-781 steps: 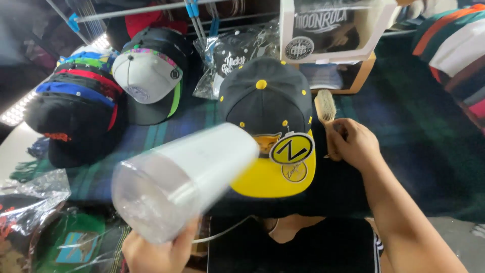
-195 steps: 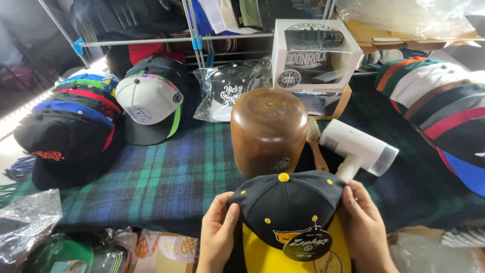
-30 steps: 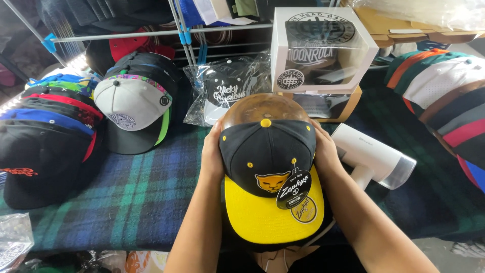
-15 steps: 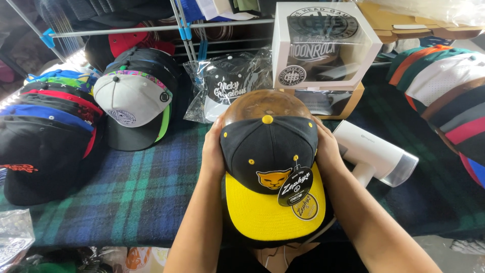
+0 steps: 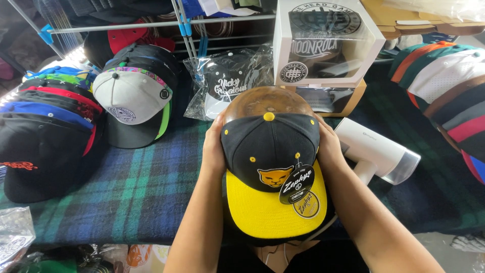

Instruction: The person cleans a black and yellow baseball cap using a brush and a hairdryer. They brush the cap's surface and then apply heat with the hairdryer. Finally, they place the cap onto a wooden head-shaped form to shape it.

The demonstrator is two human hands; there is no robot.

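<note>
A black cap (image 5: 270, 146) with a yellow brim (image 5: 273, 207), a yellow cat emblem and a round hang tag sits over a rounded brown wooden head form (image 5: 262, 101). My left hand (image 5: 214, 146) grips the cap's left side. My right hand (image 5: 328, 146) grips its right side. The form's top still shows behind the cap's crown.
A white hand-held steamer (image 5: 376, 154) lies just right of the cap on the plaid cloth (image 5: 136, 197). Stacked caps (image 5: 45, 126) fill the left, a grey-fronted cap (image 5: 131, 98) stands behind, a bagged cap (image 5: 227, 83) and boxed cap (image 5: 323, 40) at back, more caps (image 5: 449, 96) right.
Both hands have pulled the cap slightly further down over the wooden form. The view has shifted a little.
</note>
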